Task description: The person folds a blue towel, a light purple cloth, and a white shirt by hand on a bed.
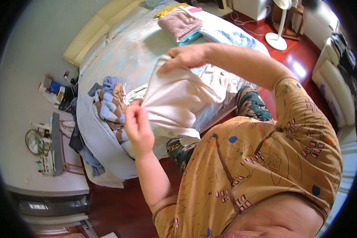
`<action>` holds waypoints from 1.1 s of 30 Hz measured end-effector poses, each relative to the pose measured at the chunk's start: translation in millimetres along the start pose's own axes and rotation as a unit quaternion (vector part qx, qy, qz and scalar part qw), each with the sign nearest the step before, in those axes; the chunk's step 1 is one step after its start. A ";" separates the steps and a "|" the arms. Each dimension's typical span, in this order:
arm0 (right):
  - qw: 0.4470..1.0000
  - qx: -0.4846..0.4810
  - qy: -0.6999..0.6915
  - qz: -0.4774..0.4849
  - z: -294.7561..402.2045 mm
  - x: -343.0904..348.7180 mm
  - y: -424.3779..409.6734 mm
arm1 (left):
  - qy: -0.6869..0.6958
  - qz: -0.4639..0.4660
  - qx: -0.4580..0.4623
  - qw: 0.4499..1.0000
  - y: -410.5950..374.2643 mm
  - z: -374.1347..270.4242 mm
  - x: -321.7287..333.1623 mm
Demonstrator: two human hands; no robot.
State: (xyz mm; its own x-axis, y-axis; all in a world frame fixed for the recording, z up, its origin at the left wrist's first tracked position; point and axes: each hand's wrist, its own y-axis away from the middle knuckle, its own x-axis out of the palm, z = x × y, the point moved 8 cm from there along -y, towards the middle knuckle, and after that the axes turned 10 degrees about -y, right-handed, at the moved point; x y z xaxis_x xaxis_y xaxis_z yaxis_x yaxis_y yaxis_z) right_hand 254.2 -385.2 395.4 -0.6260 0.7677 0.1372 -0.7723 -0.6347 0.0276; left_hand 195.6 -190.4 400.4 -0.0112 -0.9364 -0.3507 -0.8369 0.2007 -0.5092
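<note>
A white cloth garment (172,95) hangs stretched between my two hands above the near side of the bed. My left hand (140,128) pinches its lower left edge between thumb and fingers. At the upper corner, my right hand (186,59) grips the same edge, thumb on the near face. The rest of the cloth drapes loosely in folds toward my legs. Behind it on the bed lies more crumpled white fabric (223,78), partly hidden. To the left of the cloth is a heap of clothes, with a blue and brown patterned knit (108,105) among them.
Folded pink textured fabric (180,23) rests on a turquoise piece (190,38) farther back on the bed (119,65). A white fan (276,41) stands on the red floor at the upper right. Left of the bed are a chair (67,148) and a cluttered grey shelf (56,148).
</note>
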 end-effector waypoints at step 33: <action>0.869 0.034 0.441 -0.223 -258.7 -81.8 10.4 | 0.239 -0.075 -0.383 0.889 97.3 207.3 10.2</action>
State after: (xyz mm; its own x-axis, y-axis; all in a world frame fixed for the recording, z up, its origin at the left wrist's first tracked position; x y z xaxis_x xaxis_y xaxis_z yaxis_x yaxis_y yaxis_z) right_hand 269.4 -431.7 128.3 -0.1294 0.6882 -0.7139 -0.9698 -0.2378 -0.0535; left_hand 227.5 -120.8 184.3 0.0536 -0.9881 0.1441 -0.9738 -0.0198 0.2267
